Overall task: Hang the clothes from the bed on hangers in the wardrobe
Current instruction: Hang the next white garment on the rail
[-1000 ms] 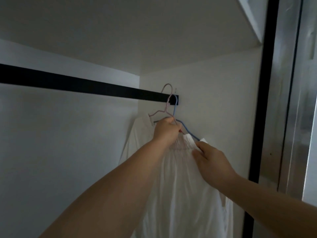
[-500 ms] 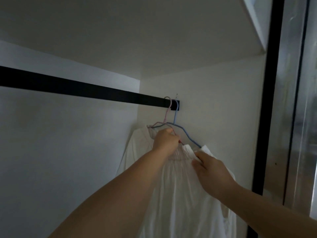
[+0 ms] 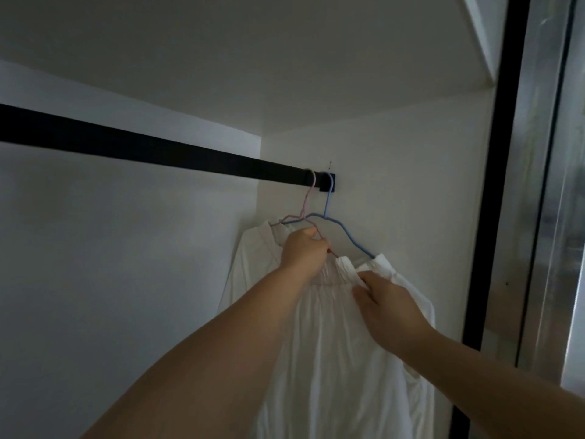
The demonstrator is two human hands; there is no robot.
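Pink hanger [image 3: 306,206] hook now seated on black rail [image 3: 158,152], no longer raised above it; left hand [image 3: 303,252] gripping hanger shoulder, right hand [image 3: 387,304] at 4 o'clock pinching white garment [image 3: 332,359]; advisable: level waistband before release.

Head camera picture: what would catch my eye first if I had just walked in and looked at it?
Two bare arms reach up from the bottom edge to a white garment hanging in the wardrobe's right back corner. The left hand grips the pink hanger, and the right hand pinches the gathered cloth. Above, a black rail runs in from the left, carrying both the pink and a blue hanger.
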